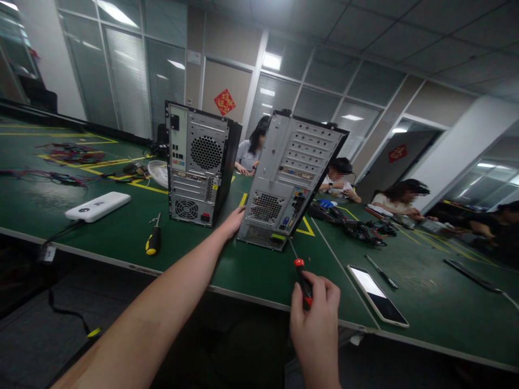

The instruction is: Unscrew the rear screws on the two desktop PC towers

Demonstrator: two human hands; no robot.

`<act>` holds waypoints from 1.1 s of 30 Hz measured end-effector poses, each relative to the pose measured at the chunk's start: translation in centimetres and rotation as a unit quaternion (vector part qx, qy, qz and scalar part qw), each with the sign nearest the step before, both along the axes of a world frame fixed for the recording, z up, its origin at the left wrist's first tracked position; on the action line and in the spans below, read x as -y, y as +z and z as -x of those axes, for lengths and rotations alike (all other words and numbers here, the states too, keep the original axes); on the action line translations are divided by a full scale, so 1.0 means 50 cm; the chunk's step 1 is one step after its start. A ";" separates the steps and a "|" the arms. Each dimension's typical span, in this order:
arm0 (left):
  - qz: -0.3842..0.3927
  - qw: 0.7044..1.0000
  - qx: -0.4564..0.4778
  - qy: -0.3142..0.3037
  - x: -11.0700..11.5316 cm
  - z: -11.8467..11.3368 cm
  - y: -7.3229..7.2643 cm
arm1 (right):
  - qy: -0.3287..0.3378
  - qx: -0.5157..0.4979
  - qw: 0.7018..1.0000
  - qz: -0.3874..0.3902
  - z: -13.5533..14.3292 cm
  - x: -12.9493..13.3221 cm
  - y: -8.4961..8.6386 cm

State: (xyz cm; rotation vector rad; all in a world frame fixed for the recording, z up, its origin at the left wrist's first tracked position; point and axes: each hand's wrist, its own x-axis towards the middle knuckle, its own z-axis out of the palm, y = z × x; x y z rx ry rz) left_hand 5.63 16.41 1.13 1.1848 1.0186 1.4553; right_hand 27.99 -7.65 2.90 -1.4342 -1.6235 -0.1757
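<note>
Two desktop computer towers stand on the green table, backs toward me. My left hand (pixel 233 222) grips the lower left edge of the right computer tower (pixel 279 183); some of its fingers are hidden by the case. My right hand (pixel 318 310) is closed around a red-and-black screwdriver (pixel 302 281), whose thin shaft points up toward the tower's bottom right corner. I cannot tell whether the tip touches the case. Left of my forearm is the other computer tower (pixel 194 162). A yellow-and-black screwdriver (pixel 153 240) lies in front of it.
A white power bank (pixel 98 207) with a cable lies at left, near tangled wires (pixel 75 153) and a white basket (pixel 157 172). Right are a phone (pixel 378 296), a pen-like tool (pixel 381 272) and black cables (pixel 360 229). Several people sit beyond. The table's front edge (pixel 259 300) runs below my hands.
</note>
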 end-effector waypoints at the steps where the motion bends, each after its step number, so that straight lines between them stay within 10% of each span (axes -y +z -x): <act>1: 0.001 1.000 0.001 0.000 -0.001 0.000 -0.001 | -0.002 0.004 1.000 -0.011 -0.001 0.000 0.002; 33: 0.001 1.000 0.010 -0.002 -0.017 0.002 -0.014 | -0.023 -0.024 0.999 0.027 -0.002 0.004 0.006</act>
